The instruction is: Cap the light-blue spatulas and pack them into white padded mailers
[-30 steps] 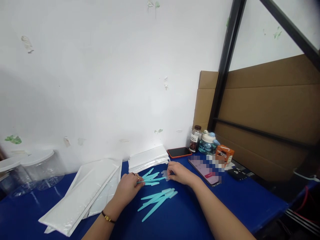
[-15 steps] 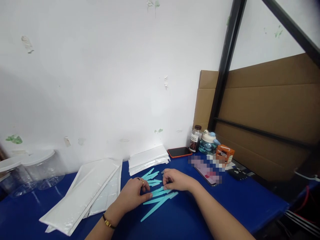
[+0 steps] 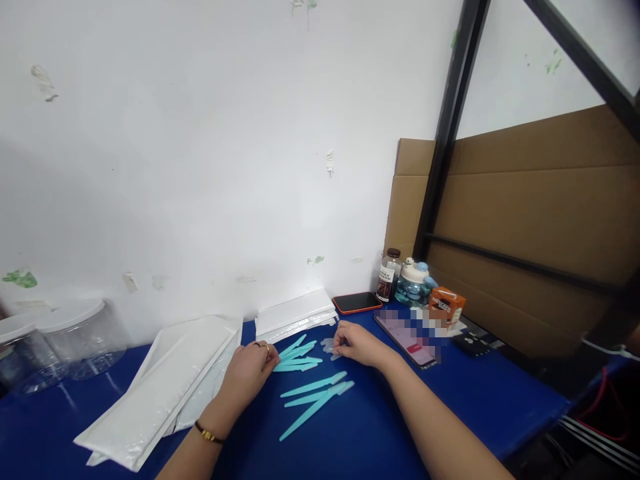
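My left hand (image 3: 250, 368) is closed at the left ends of a fanned bunch of teal eyebrow razors (image 3: 300, 363), its fingertips gripping a razor handle. Beside a small heap of clear plastic caps (image 3: 329, 346), my right hand (image 3: 356, 343) is pinched, thumb against fingers, at the heap's right edge. What lies between those fingertips is mostly hidden; it looks like one of the caps. Closer to me, 3 more teal razors (image 3: 311, 410) lie apart from the bunch, pointing down-left, two of them crossing near their right ends.
White padded mailers (image 3: 165, 393) lie left on the blue table (image 3: 380, 427), with a white stack (image 3: 295, 313) behind. Clear tubs (image 3: 75, 333) stand far left. An orange-edged phone (image 3: 357, 303), another phone (image 3: 413, 347), a brown-capped bottle (image 3: 388, 277), a jug (image 3: 414, 283) and an orange box (image 3: 447, 308) sit right.
My left hand has moved left and back from the nearer razors to the far bunch. My right hand has shifted slightly up and right, from a razor's end to the clear caps.
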Action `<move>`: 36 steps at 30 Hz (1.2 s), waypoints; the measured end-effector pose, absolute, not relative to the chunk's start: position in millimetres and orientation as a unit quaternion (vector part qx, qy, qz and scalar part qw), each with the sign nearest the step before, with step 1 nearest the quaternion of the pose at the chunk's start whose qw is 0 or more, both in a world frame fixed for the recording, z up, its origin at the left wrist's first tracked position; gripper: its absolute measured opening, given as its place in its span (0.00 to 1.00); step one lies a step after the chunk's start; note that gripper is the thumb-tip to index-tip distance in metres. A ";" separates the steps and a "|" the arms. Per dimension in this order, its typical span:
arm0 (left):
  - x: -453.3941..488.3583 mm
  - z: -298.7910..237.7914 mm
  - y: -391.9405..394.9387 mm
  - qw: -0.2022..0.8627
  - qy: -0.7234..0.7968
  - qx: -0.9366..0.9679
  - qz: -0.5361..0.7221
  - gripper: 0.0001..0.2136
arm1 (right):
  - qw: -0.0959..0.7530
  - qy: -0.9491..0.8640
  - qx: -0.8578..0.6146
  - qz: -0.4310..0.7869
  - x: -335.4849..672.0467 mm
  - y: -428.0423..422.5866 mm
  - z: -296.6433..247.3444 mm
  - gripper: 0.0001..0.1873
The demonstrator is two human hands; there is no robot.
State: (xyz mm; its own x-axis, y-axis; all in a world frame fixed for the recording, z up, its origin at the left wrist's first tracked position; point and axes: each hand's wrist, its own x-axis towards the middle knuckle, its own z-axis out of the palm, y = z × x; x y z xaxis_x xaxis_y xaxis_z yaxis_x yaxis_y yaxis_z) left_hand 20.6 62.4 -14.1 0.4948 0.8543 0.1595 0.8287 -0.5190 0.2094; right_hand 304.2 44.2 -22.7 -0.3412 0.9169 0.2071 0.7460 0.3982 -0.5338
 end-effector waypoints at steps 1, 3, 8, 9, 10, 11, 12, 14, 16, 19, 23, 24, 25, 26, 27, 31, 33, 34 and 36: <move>18.7 -15.3 64.5 0.058 0.492 0.860 0.121 0.09 | 0.252 -0.794 -0.524 0.176 305.8 42.7 -20.4 0.03; 17.5 -16.1 65.6 0.071 0.498 0.855 0.124 0.08 | 0.266 -0.796 -0.510 0.188 307.1 37.9 -14.7 0.05; 28.5 -9.0 51.5 0.111 0.483 0.856 0.145 0.08 | 0.178 -0.829 -0.463 0.257 304.0 30.1 -15.2 0.11; 31.8 -7.5 47.5 0.123 0.470 0.862 0.143 0.09 | 0.158 -0.834 -0.462 0.258 302.6 30.6 -17.9 0.11; 34.9 -6.6 43.8 0.135 0.455 0.869 0.138 0.10 | 0.146 -0.837 -0.462 0.255 301.1 31.4 -20.7 0.10; 37.7 -6.4 40.9 0.145 0.441 0.876 0.131 0.11 | 0.141 -0.839 -0.462 0.251 299.4 32.2 -22.8 0.09; 40.0 -6.7 38.9 0.151 0.429 0.883 0.120 0.12 | 0.142 -0.841 -0.461 0.245 297.5 32.9 -24.1 0.08; 42.8 -8.4 37.9 0.150 0.413 0.893 0.101 0.12 | 0.153 -0.843 -0.461 0.231 294.1 33.3 -23.8 0.07; 43.0 -9.6 40.2 0.139 0.410 0.897 0.089 0.12 | 0.170 -0.845 -0.458 0.217 292.0 32.7 -20.7 0.06; 40.4 -8.0 45.2 0.118 0.425 0.893 0.092 0.14 | 0.197 -0.848 -0.449 0.202 291.3 32.4 -16.0 0.05; 38.7 -4.0 47.3 0.103 0.450 0.881 0.100 0.13 | 0.218 -0.847 -0.444 0.196 290.0 34.5 -13.8 0.03; 39.0 -3.6 47.2 0.103 0.454 0.880 0.097 0.13 | 0.218 -0.846 -0.445 0.199 289.2 34.9 -13.5 0.03; 39.2 -3.4 47.1 0.105 0.458 0.878 0.093 0.13 | 0.216 -0.846 -0.444 0.202 288.6 35.1 -13.2 0.03; 39.1 -3.4 47.3 0.109 0.460 0.876 0.090 0.13 | 0.213 -0.847 -0.442 0.206 288.4 35.1 -12.9 0.03; 38.3 -3.7 47.9 0.112 0.462 0.875 0.089 0.13 | 0.212 -0.848 -0.440 0.207 289.0 35.1 -12.7 0.03; 25.1 -6.6 56.9 0.111 0.479 0.865 0.101 0.11 | 0.220 -0.841 -0.453 0.197 300.3 36.8 -15.1 0.01; 15.4 -9.3 63.2 0.114 0.502 0.851 0.106 0.12 | 0.232 -0.827 -0.476 0.188 307.8 39.4 -18.0 0.02; 11.3 -10.8 66.0 0.118 0.514 0.843 0.106 0.12 | 0.240 -0.820 -0.486 0.183 310.5 40.8 -19.4 0.02; 6.4 -14.2 69.4 0.125 0.527 0.834 0.106 0.13 | 0.249 -0.811 -0.500 0.176 312.9 42.6 -20.9 0.01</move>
